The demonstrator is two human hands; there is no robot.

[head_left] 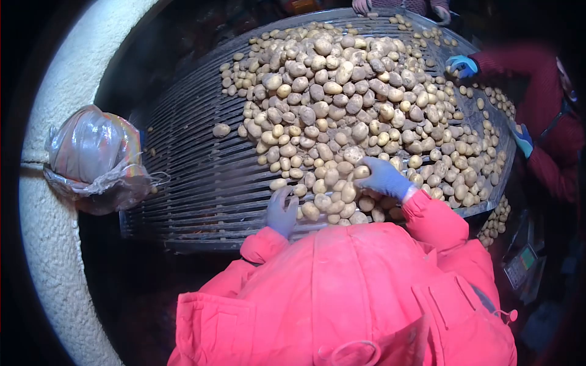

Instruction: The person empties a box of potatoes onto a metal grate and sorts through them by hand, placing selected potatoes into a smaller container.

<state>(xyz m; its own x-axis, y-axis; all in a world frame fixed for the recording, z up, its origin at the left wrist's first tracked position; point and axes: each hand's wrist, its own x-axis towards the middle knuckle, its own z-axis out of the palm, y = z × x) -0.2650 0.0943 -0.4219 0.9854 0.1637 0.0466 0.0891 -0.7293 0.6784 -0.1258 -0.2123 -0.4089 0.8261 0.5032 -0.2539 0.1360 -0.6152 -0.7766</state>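
A big heap of potatoes (342,97) lies on a slatted rack (195,165). At the near edge of the heap, my left hand (281,212), in a bluish-grey glove, rests low by the slats. Its fingers are apart beside a few potatoes, and none shows in its grasp. My right hand (388,178), in a blue-violet glove, reaches into the front of the heap. Its thumb and fingers close around a potato (361,172); the palm side is hidden.
A co-worker's gloved hands (462,66) are at the right edge of the rack, and another person's hands (362,6) are at the far edge. A stuffed plastic sack (94,155) stands at left against a pale curved wall (52,122). A device with a keypad (520,267) is at lower right.
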